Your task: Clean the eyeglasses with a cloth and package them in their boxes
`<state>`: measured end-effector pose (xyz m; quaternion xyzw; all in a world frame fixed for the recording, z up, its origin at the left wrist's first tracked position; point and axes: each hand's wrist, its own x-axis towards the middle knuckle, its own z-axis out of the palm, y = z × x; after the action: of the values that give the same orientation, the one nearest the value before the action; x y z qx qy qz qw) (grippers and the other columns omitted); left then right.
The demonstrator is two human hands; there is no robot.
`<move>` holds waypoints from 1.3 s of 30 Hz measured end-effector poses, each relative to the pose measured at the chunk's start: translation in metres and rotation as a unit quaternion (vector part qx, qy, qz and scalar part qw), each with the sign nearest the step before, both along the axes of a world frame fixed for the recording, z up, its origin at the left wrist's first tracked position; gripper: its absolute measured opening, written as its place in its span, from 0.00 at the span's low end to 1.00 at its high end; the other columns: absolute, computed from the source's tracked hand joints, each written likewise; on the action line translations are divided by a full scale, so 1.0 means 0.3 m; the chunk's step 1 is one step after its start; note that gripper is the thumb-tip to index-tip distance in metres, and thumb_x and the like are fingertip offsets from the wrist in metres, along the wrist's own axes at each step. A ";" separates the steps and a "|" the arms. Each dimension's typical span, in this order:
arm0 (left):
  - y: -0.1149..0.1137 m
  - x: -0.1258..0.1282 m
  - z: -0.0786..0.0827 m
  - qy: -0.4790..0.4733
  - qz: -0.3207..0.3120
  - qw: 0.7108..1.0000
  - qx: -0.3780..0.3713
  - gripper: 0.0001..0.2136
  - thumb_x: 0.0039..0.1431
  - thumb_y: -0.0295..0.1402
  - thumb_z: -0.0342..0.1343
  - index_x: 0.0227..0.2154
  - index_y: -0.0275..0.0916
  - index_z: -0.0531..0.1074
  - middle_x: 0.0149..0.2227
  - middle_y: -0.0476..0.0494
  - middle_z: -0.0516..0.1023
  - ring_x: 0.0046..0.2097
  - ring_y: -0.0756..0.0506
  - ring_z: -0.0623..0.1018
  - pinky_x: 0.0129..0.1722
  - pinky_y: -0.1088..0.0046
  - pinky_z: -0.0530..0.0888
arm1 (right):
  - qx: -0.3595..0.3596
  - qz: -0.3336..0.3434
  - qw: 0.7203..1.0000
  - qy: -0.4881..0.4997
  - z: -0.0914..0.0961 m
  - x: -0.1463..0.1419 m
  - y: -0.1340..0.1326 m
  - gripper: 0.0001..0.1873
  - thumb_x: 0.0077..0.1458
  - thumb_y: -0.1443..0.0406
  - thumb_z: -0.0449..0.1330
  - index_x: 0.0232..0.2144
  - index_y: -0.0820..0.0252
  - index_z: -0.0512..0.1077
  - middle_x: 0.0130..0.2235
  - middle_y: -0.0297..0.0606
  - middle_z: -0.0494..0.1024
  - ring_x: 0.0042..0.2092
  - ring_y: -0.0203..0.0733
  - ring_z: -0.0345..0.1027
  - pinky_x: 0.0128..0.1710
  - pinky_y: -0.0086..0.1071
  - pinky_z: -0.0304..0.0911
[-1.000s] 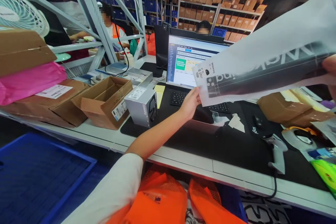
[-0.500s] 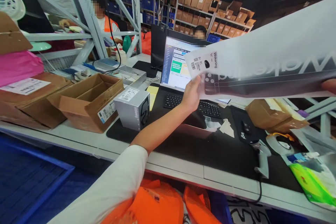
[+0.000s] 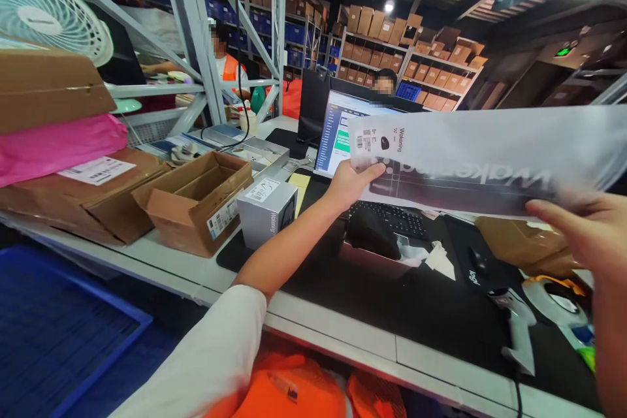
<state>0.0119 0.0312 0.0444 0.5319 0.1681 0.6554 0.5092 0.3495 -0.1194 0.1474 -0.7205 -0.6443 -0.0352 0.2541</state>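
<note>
swung down at its right end since half a second ago, the long, translucent white plastic bag (image 3: 455,150) now spans the view almost level, held up in front of the tilted, lit computer screen (image 3: 328,124). the bare left hand (image 3: 347,184) pinches its left end, thumb in front near the printed barcode label. the bare right hand (image 3: 582,228) has its thumb against the bag's lower edge, but the other fingers are blurred, so whether they grip cannot be told. a dark band shows along the bag's lower part; print or contents, it is hard to say. the bag covers much of the screen and part of the black keyboard (image 3: 406,219). the right forearm cuts off the white tape roll (image 3: 546,294).

below the bag, a black, rounded object (image 3: 369,235) sits in an open, shallow box on the black desk mat (image 3: 431,307). a silver-grey cardboard box (image 3: 259,215) stands left of the forearm, beside an open brown carton (image 3: 196,209). behind rise metal shelves of boxes (image 3: 377,46); a person in an orange vest (image 3: 230,68) is partly hidden by the frame.

earlier, only a fingertip of the right hand showed; now most of it does.
</note>
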 end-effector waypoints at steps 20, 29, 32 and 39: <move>-0.067 -0.176 0.172 0.373 0.096 0.914 0.125 0.13 0.57 0.42 0.64 0.37 0.36 0.80 0.36 0.43 0.82 0.40 0.41 0.81 0.42 0.66 0.75 | 0.113 0.184 0.763 0.609 -0.524 -0.129 0.162 0.21 0.40 0.57 0.76 0.39 0.54 0.80 0.42 0.43 0.83 0.43 0.50 0.79 0.46 0.41 0.75; -0.093 -0.090 0.394 0.462 -0.010 0.868 0.183 0.09 0.50 0.31 0.68 0.35 0.35 0.81 0.33 0.46 0.80 0.44 0.39 0.80 0.48 0.64 0.76 | -0.016 0.260 0.774 0.577 -0.648 -0.108 0.151 0.28 0.46 0.53 0.73 0.50 0.50 0.78 0.54 0.41 0.79 0.55 0.53 0.75 0.58 0.50 0.69; -0.115 -0.059 0.459 0.529 -0.025 0.824 0.200 0.09 0.51 0.32 0.67 0.36 0.36 0.82 0.35 0.47 0.80 0.46 0.37 0.81 0.50 0.63 0.76 | -0.032 0.279 0.828 0.486 -0.665 -0.106 0.130 0.29 0.45 0.55 0.73 0.51 0.51 0.78 0.54 0.40 0.80 0.56 0.55 0.73 0.62 0.51 0.65; -0.173 -0.051 0.571 0.562 -0.026 0.781 0.273 0.11 0.57 0.34 0.66 0.43 0.41 0.82 0.42 0.50 0.82 0.50 0.40 0.80 0.55 0.64 0.74 | 0.055 0.242 0.912 0.327 -0.631 -0.114 0.035 0.22 0.55 0.50 0.67 0.48 0.52 0.81 0.52 0.40 0.81 0.57 0.56 0.73 0.64 0.51 0.63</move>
<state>-0.0034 -0.0206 0.2156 0.9266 0.2246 0.2455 0.1753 0.3153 -0.1091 -0.0419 -0.4983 -0.6772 0.2298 0.4902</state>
